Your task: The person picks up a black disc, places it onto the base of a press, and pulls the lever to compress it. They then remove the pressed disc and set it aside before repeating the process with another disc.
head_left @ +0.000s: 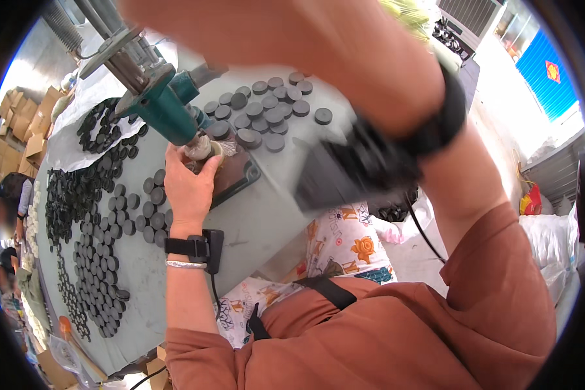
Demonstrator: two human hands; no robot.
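My left hand (pixel 190 185) is at the base of a green bench press (pixel 166 107), its thumb and fingers curved around the spot beneath the press head. The press tip (pixel 199 148) looks wrapped in clear film and comes down between my thumb and fingers. What they grip there is mostly hidden. My right arm is raised across the top of the view, with my right hand (pixel 195 29) blurred and partly cut off near the press's upper part; its fingers cannot be made out. Dark round discs (pixel 266 117) lie just behind the press base (pixel 240 179).
More grey discs (pixel 97 260) and black rings (pixel 78 201) cover the table's (pixel 253 227) left side. Cardboard boxes (pixel 42 114) are stacked beyond. At the far left, other people (pixel 10 201) sit along the table. A cabled device (pixel 351 166) is strapped to my right wrist.
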